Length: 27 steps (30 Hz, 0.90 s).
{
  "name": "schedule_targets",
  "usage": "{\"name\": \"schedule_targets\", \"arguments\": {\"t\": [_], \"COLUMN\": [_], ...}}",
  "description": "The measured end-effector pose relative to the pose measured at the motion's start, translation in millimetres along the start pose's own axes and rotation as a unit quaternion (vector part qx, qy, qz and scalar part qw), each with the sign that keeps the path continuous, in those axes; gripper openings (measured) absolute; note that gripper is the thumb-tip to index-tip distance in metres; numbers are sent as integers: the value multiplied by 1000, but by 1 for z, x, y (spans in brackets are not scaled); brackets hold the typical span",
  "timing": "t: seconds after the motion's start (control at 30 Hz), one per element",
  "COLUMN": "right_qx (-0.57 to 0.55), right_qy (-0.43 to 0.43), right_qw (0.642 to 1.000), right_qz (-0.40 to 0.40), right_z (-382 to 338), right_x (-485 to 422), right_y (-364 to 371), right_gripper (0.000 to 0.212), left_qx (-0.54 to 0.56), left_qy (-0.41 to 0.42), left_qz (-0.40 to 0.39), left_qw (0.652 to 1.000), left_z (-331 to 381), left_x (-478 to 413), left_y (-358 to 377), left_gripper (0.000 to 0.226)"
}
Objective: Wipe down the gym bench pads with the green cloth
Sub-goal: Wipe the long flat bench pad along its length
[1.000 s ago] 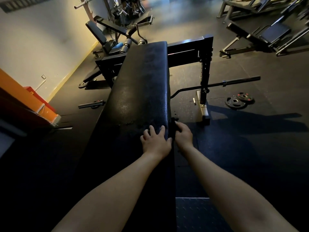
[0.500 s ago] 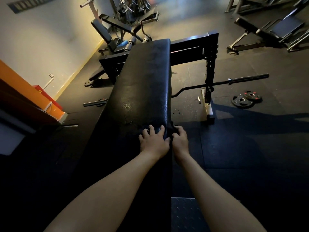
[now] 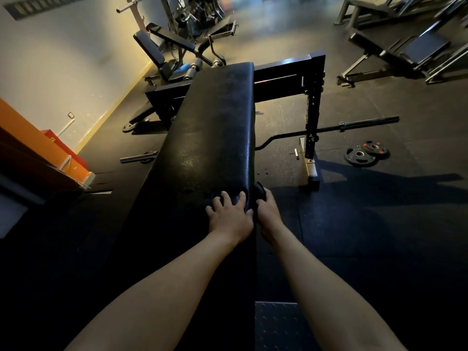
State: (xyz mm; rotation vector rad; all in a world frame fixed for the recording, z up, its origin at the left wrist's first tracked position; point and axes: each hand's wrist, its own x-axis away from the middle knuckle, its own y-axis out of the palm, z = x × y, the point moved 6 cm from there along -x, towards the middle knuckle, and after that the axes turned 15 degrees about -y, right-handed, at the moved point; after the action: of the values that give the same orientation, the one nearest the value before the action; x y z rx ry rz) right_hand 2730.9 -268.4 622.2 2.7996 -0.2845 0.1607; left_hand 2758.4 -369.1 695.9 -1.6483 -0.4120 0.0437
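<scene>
A long black bench pad (image 3: 215, 127) runs away from me down the middle of the view. My left hand (image 3: 230, 216) rests on top of the pad near its right edge, fingers spread and pressing down. My right hand (image 3: 268, 216) sits against the pad's right side and grips a bunched cloth (image 3: 260, 190). The cloth looks dark in this dim light and its colour cannot be made out. Most of it is hidden by the fingers and the pad's edge.
A black rack upright (image 3: 312, 110) stands right of the bench, with a curl bar (image 3: 354, 125) and two weight plates (image 3: 364, 153) on the floor. A short bar (image 3: 138, 157) lies left. Other benches (image 3: 162, 59) stand behind. An orange box (image 3: 30, 145) is at far left.
My right hand has drawn in from beside the bench to lie tight against the pad's right side. The left hand stays on the pad's edge.
</scene>
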Motion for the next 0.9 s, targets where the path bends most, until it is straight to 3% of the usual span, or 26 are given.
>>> {"name": "schedule_targets", "arguments": {"t": [0.13, 0.27, 0.4, 0.53, 0.63, 0.8, 0.9], "right_qx": [90, 125, 149, 177, 190, 193, 219], "right_qy": [3, -44, -89, -67, -68, -78, -81], "right_qw": [995, 989, 985, 981, 979, 978, 972], "right_qz": [38, 59, 16, -41, -10, 32, 36], "right_z": [18, 8, -22, -18, -8, -5, -15], "right_x": [27, 13, -33, -42, -16, 34, 26], "right_y": [-8, -5, 10, 15, 3, -9, -8], "right_gripper": [32, 41, 44, 51, 54, 33, 40], "left_qx": [-1, 0, -14, -22, -18, -6, -10], "left_qy": [0, 7, 12, 15, 15, 24, 33], "left_qz": [-12, -7, -2, 5, 6, 1, -8], "left_qw": [1000, 1000, 1000, 1000, 1000, 1000, 999], "left_z": [2, 0, -1, -1, -1, 0, -2], "left_x": [-1, -2, -5, -7, -8, -8, -9], "left_y": [0, 1, 2, 3, 4, 5, 4], "left_gripper": [63, 62, 61, 60, 61, 61, 61]}}
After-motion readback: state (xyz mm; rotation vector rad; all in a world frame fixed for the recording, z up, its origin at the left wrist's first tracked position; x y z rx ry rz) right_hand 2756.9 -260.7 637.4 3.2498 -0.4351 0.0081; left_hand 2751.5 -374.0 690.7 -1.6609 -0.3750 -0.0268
